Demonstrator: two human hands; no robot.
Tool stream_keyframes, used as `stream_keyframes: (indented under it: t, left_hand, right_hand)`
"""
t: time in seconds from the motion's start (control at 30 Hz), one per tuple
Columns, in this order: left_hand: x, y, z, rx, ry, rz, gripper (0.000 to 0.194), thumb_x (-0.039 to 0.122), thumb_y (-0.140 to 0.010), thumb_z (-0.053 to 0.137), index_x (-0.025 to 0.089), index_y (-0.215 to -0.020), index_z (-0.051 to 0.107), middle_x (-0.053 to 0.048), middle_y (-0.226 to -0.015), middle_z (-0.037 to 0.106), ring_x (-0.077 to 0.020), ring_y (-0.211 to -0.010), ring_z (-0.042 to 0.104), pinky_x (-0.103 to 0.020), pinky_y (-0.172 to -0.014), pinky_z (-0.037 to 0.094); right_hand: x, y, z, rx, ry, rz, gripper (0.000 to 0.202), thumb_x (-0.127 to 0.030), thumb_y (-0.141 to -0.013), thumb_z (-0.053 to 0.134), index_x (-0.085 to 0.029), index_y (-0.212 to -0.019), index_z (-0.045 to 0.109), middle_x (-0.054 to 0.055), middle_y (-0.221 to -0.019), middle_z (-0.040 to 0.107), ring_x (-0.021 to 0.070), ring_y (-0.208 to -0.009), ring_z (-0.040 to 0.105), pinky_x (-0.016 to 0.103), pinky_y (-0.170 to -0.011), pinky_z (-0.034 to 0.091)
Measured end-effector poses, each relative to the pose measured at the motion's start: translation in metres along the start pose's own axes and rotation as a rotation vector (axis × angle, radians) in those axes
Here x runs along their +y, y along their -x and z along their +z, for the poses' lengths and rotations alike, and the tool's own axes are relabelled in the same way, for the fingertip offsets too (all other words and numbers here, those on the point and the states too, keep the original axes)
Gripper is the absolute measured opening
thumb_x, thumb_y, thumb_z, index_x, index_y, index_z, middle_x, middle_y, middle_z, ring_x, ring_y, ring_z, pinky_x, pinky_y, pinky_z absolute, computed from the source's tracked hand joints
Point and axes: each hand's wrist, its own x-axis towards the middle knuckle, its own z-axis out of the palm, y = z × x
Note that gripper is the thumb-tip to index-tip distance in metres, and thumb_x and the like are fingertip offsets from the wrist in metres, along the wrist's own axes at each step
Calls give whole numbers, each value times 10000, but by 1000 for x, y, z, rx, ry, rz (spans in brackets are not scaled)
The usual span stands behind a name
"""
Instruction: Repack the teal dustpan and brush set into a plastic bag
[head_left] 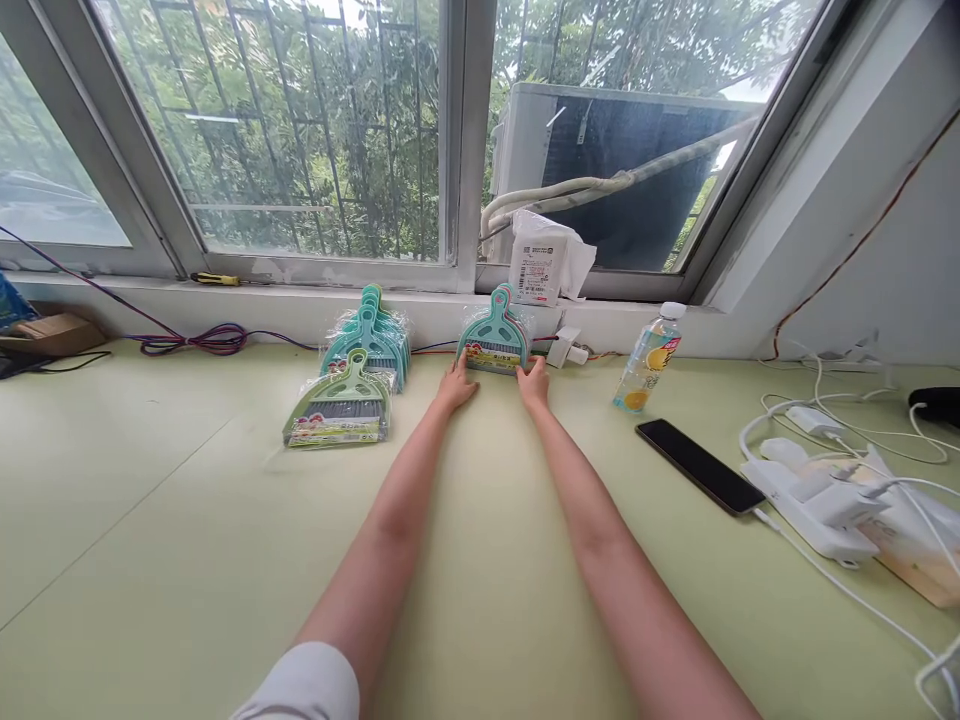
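Observation:
A small stack of wrapped dustpan-and-brush sets, teal in front with a pinkish one behind, leans upright against the wall below the window. My left hand grips its lower left corner and my right hand its lower right corner, thumbs at the front. To the left, a row of wrapped teal dustpan sets stands against the wall. In front of that row leans a green wrapped dustpan set, touched by neither hand.
A tissue pack sits on the sill above a white plug. On the right are a bottle, a black phone and a power strip with cables. Coiled cable and a cardboard box lie left.

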Motion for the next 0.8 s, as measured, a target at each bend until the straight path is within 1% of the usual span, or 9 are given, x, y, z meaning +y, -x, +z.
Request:
stream_keyframes:
  t: [0.17, 0.3, 0.4, 0.53, 0.6, 0.67, 0.73, 0.77, 0.8]
  left_hand:
    - [10, 12, -2, -1, -110, 50, 764, 260, -841, 512, 264, -1517, 157, -107, -1541, 305, -320, -1441, 206, -536, -1124, 186]
    - [22, 30, -6, 20, -180, 46, 638, 212, -861, 453, 222, -1478, 287, -129, -1463, 420, -290, -1357, 355, -471, -1093, 273]
    - [33, 54, -7, 64, -229, 18, 534, 155, -853, 415, 164, -1387, 433, -161, -1354, 516, -290, -1266, 441, -449, -1065, 305]
    - [50, 97, -18, 178, -295, 77, 434, 88, -843, 377, 175, -1217, 580, -137, -1293, 560, -271, -1234, 460, -447, -1123, 209]
    - [53, 118, -37, 302, -298, 67, 429, 78, -846, 369, 193, -1198, 585, -114, -1333, 533, -262, -1282, 417, -446, -1151, 148]
    - [44, 134, -68, 458, -296, -46, 433, 96, -852, 379, 203, -1237, 548, -106, -1403, 468, -275, -1346, 340, -469, -1150, 147]
    - [23, 146, -108, 606, -311, -282, 448, 150, -864, 411, 190, -1306, 472, -131, -1446, 407, -303, -1358, 320, -485, -1102, 246]
    - [10, 150, -129, 653, -322, -415, 464, 200, -865, 453, 168, -1328, 436, -159, -1437, 407, -315, -1335, 352, -472, -1057, 314]
    - [-5, 154, -149, 645, -321, -541, 496, 250, -850, 513, 142, -1325, 422, -187, -1405, 433, -321, -1295, 404, -443, -1003, 375]
  right_hand:
    - [1, 14, -5, -71, 83, -25, 402, -113, -814, 392, -141, -1215, 402, 101, -903, 655, 241, -853, 604, 354, -809, 442]
    - [-1, 35, -13, -152, 141, -66, 454, -71, -797, 378, -143, -1245, 396, 135, -1056, 633, 238, -956, 591, 348, -840, 438]
    - [-8, 57, -21, -244, 255, -161, 439, -49, -808, 375, -143, -1231, 441, 160, -1154, 595, 241, -1037, 564, 336, -868, 418]
    - [-23, 93, -34, -355, 424, -281, 388, -53, -862, 341, -132, -1205, 505, 167, -1191, 577, 254, -1073, 541, 336, -881, 392]
    - [-30, 113, -44, -393, 445, -311, 349, -67, -883, 339, -135, -1157, 545, 158, -1171, 583, 248, -1059, 542, 327, -871, 390]
    - [-35, 133, -55, -425, 438, -352, 314, -77, -895, 347, -146, -1098, 576, 144, -1147, 591, 234, -1041, 545, 315, -859, 389]
    - [-39, 150, -65, -453, 420, -400, 296, -79, -898, 358, -157, -1068, 588, 129, -1126, 599, 223, -1029, 546, 307, -851, 388]
    - [-40, 157, -69, -464, 408, -425, 293, -77, -897, 365, -161, -1066, 588, 122, -1122, 601, 218, -1028, 546, 304, -853, 386]
    - [-42, 163, -72, -475, 397, -444, 291, -74, -894, 371, -165, -1067, 587, 115, -1121, 604, 214, -1030, 546, 303, -857, 384]
